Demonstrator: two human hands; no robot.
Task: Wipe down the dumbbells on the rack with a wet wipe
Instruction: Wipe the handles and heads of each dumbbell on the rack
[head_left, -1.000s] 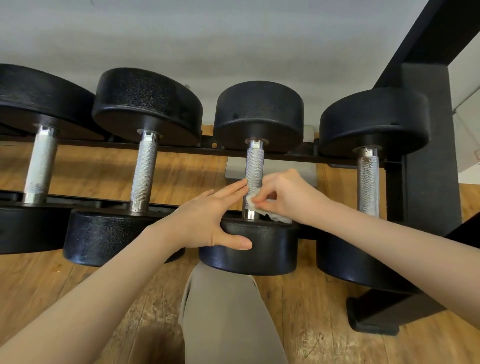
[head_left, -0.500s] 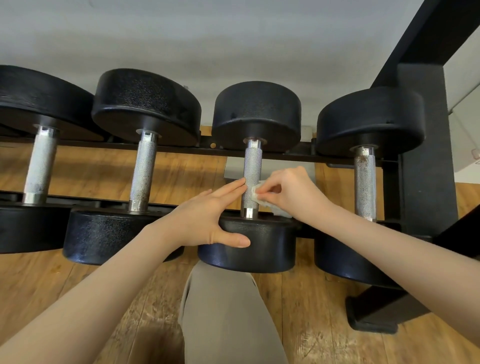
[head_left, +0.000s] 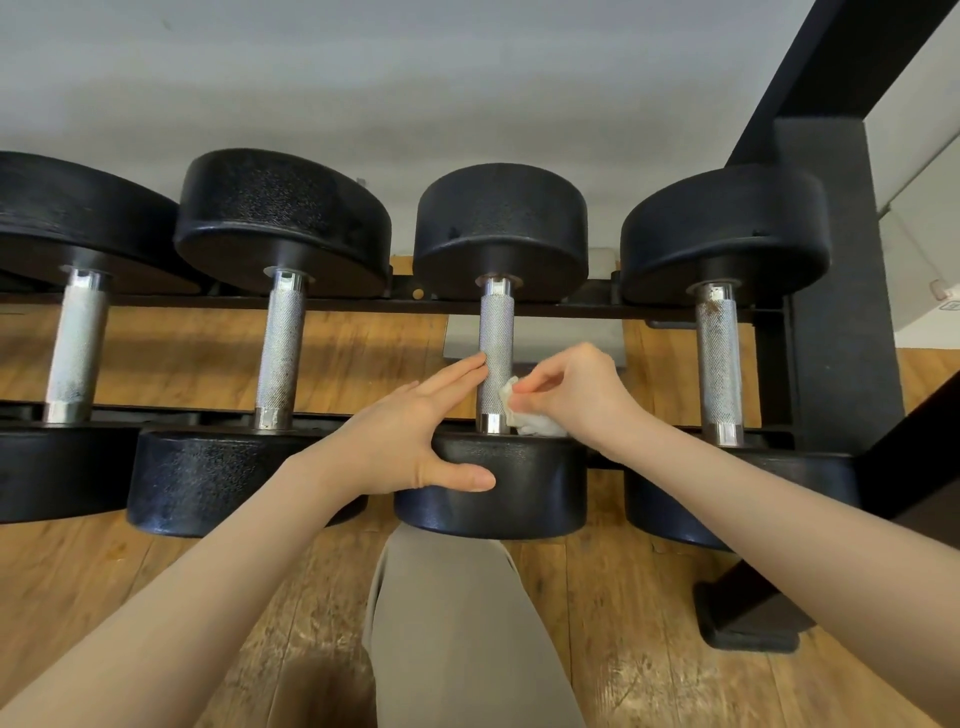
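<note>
Holding four dumbbells, rack (head_left: 826, 270). Right hand (head_left: 576, 395) pinches wipe (head_left: 530, 415), now lower on handle (head_left: 496, 343); left hand (head_left: 410, 431) stays flat, fingers straight.

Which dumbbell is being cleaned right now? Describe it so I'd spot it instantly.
Start at the black rack upright on the right and count leftward: it is the second dumbbell. Alone among its neighbours, it has a left hand against it and a right hand pinching a white wipe at its handle.
</note>
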